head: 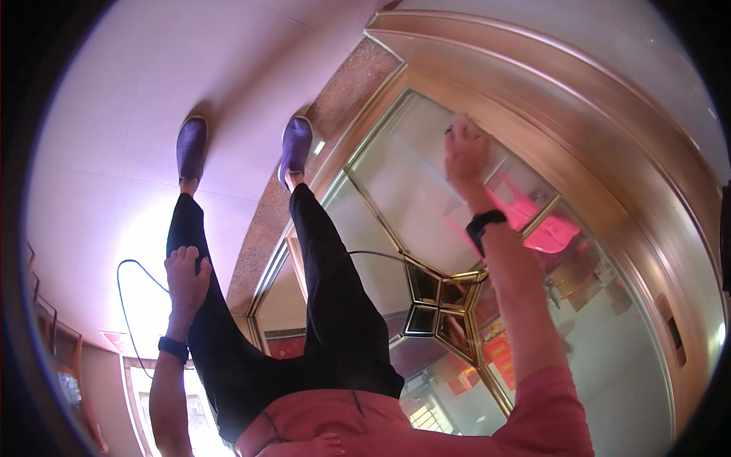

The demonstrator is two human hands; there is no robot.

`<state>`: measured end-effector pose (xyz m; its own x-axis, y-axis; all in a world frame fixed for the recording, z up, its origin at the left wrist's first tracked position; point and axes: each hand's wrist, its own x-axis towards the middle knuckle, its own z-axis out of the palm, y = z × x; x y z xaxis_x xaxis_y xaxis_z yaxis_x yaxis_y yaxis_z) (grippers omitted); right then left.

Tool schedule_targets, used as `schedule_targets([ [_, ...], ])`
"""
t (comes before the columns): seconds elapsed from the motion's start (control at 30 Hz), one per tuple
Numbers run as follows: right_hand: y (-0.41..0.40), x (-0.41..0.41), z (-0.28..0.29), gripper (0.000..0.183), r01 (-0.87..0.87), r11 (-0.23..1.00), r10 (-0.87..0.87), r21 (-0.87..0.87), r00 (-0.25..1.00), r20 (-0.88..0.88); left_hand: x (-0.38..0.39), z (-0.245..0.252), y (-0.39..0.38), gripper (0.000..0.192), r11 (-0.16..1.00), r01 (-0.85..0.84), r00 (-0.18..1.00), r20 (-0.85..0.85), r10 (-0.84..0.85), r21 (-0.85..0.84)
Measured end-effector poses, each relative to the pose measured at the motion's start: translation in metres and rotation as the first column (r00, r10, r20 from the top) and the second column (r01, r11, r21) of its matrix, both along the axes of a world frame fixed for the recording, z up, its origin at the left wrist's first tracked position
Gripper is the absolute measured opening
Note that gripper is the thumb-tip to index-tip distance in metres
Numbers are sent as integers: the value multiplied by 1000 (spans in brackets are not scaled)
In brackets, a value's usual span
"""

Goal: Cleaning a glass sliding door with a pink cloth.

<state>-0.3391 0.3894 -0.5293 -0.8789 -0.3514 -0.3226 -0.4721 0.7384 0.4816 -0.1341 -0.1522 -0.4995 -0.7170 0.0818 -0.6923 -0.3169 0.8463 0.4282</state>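
My right hand point(468, 151) is raised before the framed glass of a door point(394, 200), near its upper corner. Its fingers are curled and blurred, with a small dark spot beside them; whether they touch the glass or hold anything is unclear. A dark wristband point(485, 225) is on that wrist. My left hand point(187, 280) hangs in front of my black trousers point(342, 320), its fingers curled. Something dark shows between thumb and fingers, hard to tell from the trousers. A thin black cable point(128, 264) loops out beside this hand.
A gold-edged star ornament point(440, 303) sits in the glass. A pink plastic bag point(542, 225) and red papers point(498, 348) show in the pane, through it or reflected. A speckled stone sill point(337, 97) borders the pale floor point(143, 114). A recessed pull point(673, 331) is in the metal frame.
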Motion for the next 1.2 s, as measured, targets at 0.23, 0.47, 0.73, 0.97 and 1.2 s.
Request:
schedule_targets([
  [0.23,-81,97,-9,21,172,983,-184,71,845,502,8,2,-12,13,1000,17,999,52,-16,-14],
  [0.47,-73,20,4,23,125,984,-74,-124,932,355,12,1,-13,13,1000,8,1000,30,-8,0],
  [0.73,-95,148,-12,38,156,982,-188,104,844,502,7,4,-12,13,1000,-6,1000,16,6,1],
  [0.97,-136,249,4,30,429,903,-174,-28,426,888,4,9,-18,13,997,-72,996,60,73,-25],
  [1.2,-14,5,-27,24,40,996,-68,74,903,424,-2,3,8,13,997,-74,997,23,73,14],
])
